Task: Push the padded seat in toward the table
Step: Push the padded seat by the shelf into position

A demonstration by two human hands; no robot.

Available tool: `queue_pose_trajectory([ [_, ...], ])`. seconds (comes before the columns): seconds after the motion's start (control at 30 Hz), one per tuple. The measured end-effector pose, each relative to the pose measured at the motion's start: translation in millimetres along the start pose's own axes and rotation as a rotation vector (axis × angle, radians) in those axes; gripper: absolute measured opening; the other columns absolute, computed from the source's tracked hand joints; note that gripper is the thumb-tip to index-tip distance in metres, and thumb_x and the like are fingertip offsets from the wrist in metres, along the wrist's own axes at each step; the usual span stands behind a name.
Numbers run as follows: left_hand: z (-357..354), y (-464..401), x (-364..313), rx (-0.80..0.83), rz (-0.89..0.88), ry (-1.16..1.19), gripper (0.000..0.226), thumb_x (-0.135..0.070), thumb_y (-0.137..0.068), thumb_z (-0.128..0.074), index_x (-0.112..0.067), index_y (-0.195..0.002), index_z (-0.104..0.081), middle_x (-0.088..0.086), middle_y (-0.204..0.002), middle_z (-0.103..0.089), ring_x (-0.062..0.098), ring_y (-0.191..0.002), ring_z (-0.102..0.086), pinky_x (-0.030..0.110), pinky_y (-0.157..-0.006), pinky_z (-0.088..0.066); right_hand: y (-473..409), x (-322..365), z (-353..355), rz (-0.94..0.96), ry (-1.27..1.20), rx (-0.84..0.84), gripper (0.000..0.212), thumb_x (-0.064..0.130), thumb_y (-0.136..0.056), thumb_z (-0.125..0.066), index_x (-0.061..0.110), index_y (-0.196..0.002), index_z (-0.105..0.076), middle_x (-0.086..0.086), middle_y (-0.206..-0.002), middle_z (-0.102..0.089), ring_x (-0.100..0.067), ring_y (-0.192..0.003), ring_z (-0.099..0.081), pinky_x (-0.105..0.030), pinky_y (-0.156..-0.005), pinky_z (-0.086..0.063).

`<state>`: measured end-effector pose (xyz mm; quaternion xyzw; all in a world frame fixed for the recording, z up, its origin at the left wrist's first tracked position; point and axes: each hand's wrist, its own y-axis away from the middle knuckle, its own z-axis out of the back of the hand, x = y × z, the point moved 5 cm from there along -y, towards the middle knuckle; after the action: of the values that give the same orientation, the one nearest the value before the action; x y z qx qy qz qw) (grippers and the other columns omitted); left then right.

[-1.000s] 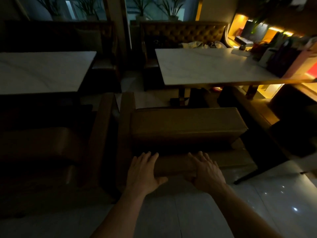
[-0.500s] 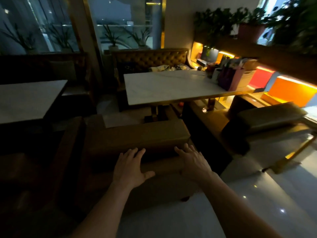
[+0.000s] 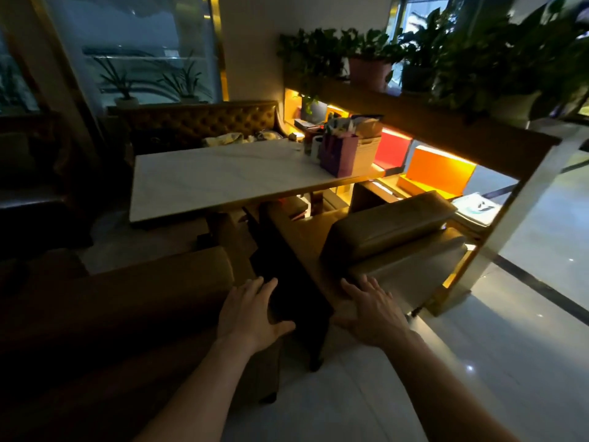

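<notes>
No writing is legible; a purple paper gift bag (image 3: 338, 155) stuffed with tissue stands on the white marble table (image 3: 223, 177), while the left hand (image 3: 251, 314) and right hand (image 3: 373, 309), fingers straight, reach the tan padded leather seat (image 3: 395, 237) beside it.

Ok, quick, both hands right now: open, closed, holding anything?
Left hand: open, fingers straight, at the right end of the near padded seat, gripping nothing.
Right hand: open, fingers spread, at the second padded seat, holding nothing.

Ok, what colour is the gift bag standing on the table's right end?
Purple, seen in the head view: the gift bag on the white marble table.
</notes>
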<state>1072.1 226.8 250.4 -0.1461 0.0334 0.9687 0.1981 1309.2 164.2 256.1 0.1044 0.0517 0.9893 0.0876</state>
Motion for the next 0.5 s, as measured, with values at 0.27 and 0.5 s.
queue_pose_trajectory([
  [0.27, -104, -162, -117, 0.102, -0.084, 0.094, 0.099, -0.076, -0.075, -0.059, -0.035, -0.153, -0.013, 0.000, -0.162, -0.015, 0.023, -0.149, -0.009, 0.045, -0.120, -0.014, -110, -158, -2, -0.068, 0.081, 0.043, 0.097, 0.077, -0.079, -0.054, 0.036, -0.156, -0.013, -0.011, -0.166, -0.008, -0.032, -0.153, -0.006, -0.054, -0.120, -0.021],
  [0.5, -159, -260, -208, 0.204, -0.045, 0.164, 0.100, -0.071, -0.075, -0.063, -0.037, -0.153, -0.012, -0.003, -0.163, -0.013, 0.021, -0.148, -0.009, 0.043, -0.120, -0.014, -188, -284, 21, -0.122, 0.077, 0.119, 0.094, 0.073, -0.081, -0.058, 0.034, -0.156, -0.016, -0.007, -0.164, -0.016, -0.029, -0.150, -0.016, -0.052, -0.117, -0.030],
])
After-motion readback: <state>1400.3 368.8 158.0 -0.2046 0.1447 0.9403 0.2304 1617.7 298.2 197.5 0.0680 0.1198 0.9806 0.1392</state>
